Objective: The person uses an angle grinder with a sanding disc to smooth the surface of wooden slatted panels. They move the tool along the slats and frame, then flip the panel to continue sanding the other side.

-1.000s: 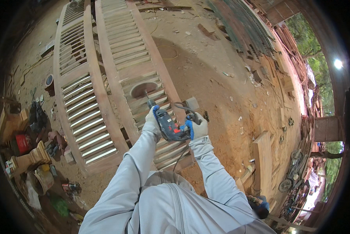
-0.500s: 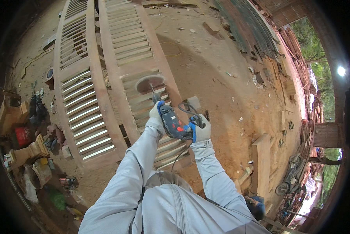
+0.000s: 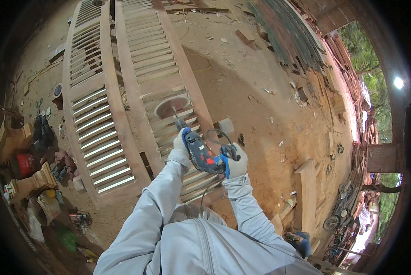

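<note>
Both hands, in grey gloves with blue palms, hold a dark corded power drill (image 3: 201, 152). My left hand (image 3: 181, 145) is closed round its front body, behind the chuck. My right hand (image 3: 235, 160) grips the rear handle, where the black cord loops up. A round sanding disc (image 3: 172, 107), blurred as if spinning, is fitted to the drill's shaft. It lies over the slats of a louvred wooden shutter panel (image 3: 159, 86); whether it touches them I cannot tell. The drill and my arms hide part of the panel's near end.
A second louvred panel (image 3: 125, 137) lies alongside on the left. A wood block (image 3: 225, 126) sits by the worked panel's right edge. Planks (image 3: 306, 192) lie at the right, near a motorcycle (image 3: 340, 208). A red container (image 3: 27, 164) and clutter stand at left. A yellow cord (image 3: 201, 62) curls on the ground.
The drill and disc have shifted slightly toward me, with the disc a little lower over the slats. Both hands keep their hold, and the view has shifted slightly.
</note>
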Demonstrator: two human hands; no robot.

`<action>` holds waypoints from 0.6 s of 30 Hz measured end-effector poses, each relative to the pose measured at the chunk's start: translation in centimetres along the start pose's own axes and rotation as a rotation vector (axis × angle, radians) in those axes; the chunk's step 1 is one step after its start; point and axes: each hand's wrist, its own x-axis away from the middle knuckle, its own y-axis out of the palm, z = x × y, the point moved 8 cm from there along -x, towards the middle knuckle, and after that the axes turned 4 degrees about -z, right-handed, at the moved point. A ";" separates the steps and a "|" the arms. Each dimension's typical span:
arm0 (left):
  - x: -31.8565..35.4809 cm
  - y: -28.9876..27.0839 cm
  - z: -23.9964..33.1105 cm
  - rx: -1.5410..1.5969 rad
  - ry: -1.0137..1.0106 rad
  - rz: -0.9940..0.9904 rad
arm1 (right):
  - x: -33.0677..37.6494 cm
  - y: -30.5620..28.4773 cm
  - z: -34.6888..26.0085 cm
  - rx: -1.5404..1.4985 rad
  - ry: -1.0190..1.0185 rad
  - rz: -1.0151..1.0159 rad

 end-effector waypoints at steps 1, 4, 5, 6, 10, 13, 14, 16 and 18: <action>-0.2 0.5 -0.8 0.006 -0.044 -0.016 | -0.5 -0.1 -0.1 0.012 0.062 -0.009; -1.7 2.0 -1.8 0.016 -0.096 -0.044 | -1.8 -1.5 1.3 0.033 -0.033 0.063; -2.9 1.9 -1.6 0.026 -0.086 -0.058 | -1.9 -1.6 1.5 0.038 -0.067 0.080; -4.9 1.7 -1.2 0.075 -0.030 -0.087 | -1.4 -1.5 1.6 0.008 -0.116 0.090; -4.8 4.4 2.2 -0.191 -0.007 -0.024 | -1.0 -0.8 1.4 -0.122 -0.143 0.117; -3.7 2.1 1.6 -0.104 -0.021 -0.014 | -1.2 -0.1 1.3 -0.116 -0.122 0.093; -3.1 1.1 1.7 -0.010 0.001 -0.070 | -0.3 0.3 2.1 -0.053 -0.127 0.076; -2.4 -0.4 3.0 -0.048 0.039 0.009 | 0.6 1.2 2.4 0.054 -0.170 0.038; -1.4 -1.6 3.9 -0.071 0.061 0.070 | 0.1 2.6 1.0 0.068 -0.128 0.048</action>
